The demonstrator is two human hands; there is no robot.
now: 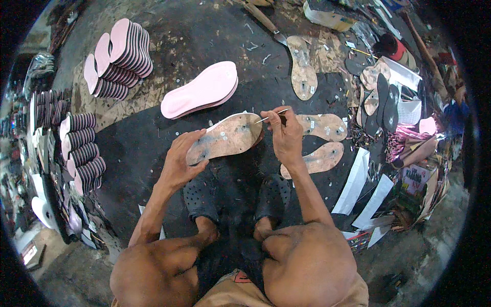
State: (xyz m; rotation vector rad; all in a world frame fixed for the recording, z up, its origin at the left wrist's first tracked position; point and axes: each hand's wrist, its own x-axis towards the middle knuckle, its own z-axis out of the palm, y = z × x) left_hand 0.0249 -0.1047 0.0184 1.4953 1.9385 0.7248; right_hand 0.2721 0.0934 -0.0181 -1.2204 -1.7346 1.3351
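Observation:
My left hand [182, 159] grips the heel end of a brown, shoe-sole-shaped template [225, 137], its thumb along the near edge and fingers on the far edge. A pale edge shows along the template's far side; what lies beneath is mostly hidden. In my right hand [287, 137] is a thin, light-coloured stick-like tool [262, 121], pinched between thumb and fingers, its tip at the template's toe end. I cannot tell if it is a pen or an awl. Just beyond lie stacked pink insoles [200, 89] on the dark mat [153, 148].
Two brown templates [327, 128] lie right of my right hand, another [303, 69] farther off beside a wooden-handled blade [266, 21]. Pink insole stacks [123, 48] stand far left, with striped bundles [82, 138] nearer. White strips [353, 181] and scraps lie right.

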